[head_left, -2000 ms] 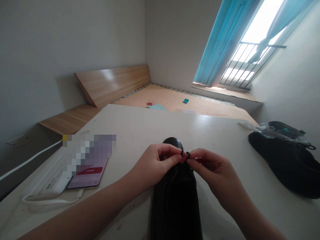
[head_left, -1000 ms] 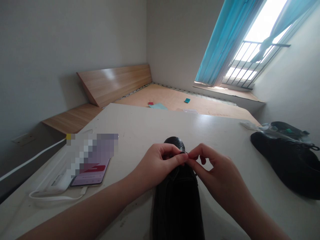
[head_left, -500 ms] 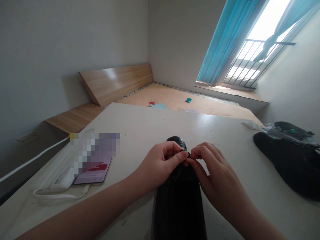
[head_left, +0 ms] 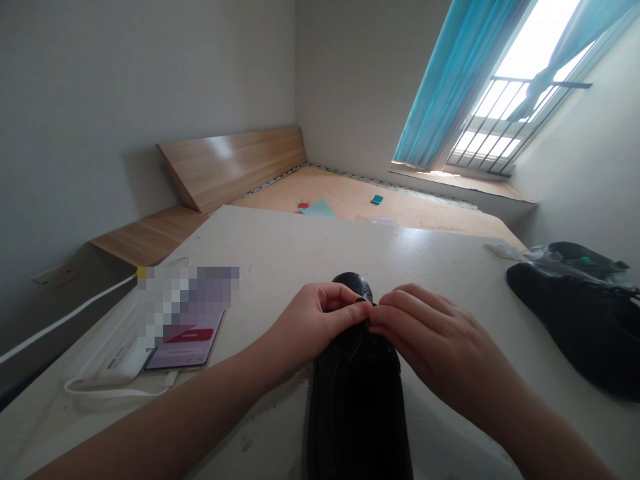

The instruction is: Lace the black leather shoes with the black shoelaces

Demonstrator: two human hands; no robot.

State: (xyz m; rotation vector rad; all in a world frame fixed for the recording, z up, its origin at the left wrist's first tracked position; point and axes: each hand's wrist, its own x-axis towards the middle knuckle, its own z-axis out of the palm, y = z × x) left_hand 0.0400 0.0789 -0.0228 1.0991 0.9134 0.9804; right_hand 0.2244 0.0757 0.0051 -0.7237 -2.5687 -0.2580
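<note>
A black shoe point(head_left: 357, 413) lies on the white table with its toe pointing away from me. Over its upper part, my left hand point(head_left: 325, 317) is closed, thumb and forefinger pinched on a small dark piece too hidden to name. My right hand point(head_left: 425, 327) meets it from the right, its fingers pressed together at the same spot. The fingertips of both hands touch or nearly touch, just behind the rounded toe.
On the left of the table point(head_left: 280, 250) lie a phone point(head_left: 183, 360) and a white device with a cable point(head_left: 120, 393). Another black shoe point(head_left: 575, 320) is at the right, near clear plastic. Behind is a bed point(head_left: 425, 213) with small coloured items.
My right hand has closed up and shifted slightly left, its fingers now together against my left fingertips. My left hand has barely moved. The shoe stays in place.
</note>
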